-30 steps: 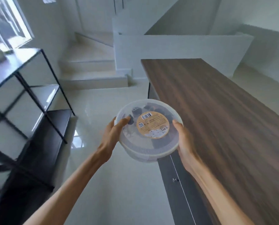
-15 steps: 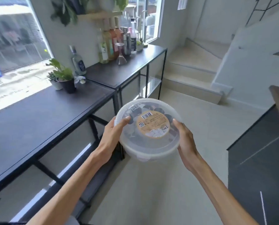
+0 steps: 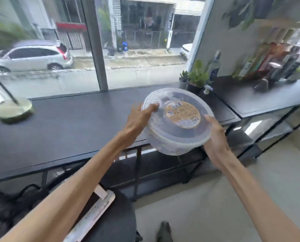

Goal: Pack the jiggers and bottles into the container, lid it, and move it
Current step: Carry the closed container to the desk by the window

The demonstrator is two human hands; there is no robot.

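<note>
I hold a round translucent plastic container (image 3: 172, 137) in the air over the near edge of a long black table (image 3: 67, 130). Its clear lid (image 3: 156, 100) is on, with a round tan label in the middle, and the whole thing tilts toward me. Dark shapes show faintly through the plastic; I cannot make out single jiggers or bottles. My left hand (image 3: 137, 123) grips the left rim with the thumb on the lid. My right hand (image 3: 215, 137) holds the right side, thumb on the lid's edge.
A green round lamp base (image 3: 12, 110) stands at the table's left end. Small potted plants (image 3: 196, 79) sit at its far right corner. A black shelf unit (image 3: 261, 98) on the right carries several bottles. A white power strip (image 3: 93, 212) lies low by my left forearm.
My view has swung left from the wooden counter and stairs to the black table by the window. The lidded container has stayed in both hands and now tilts more toward me.
</note>
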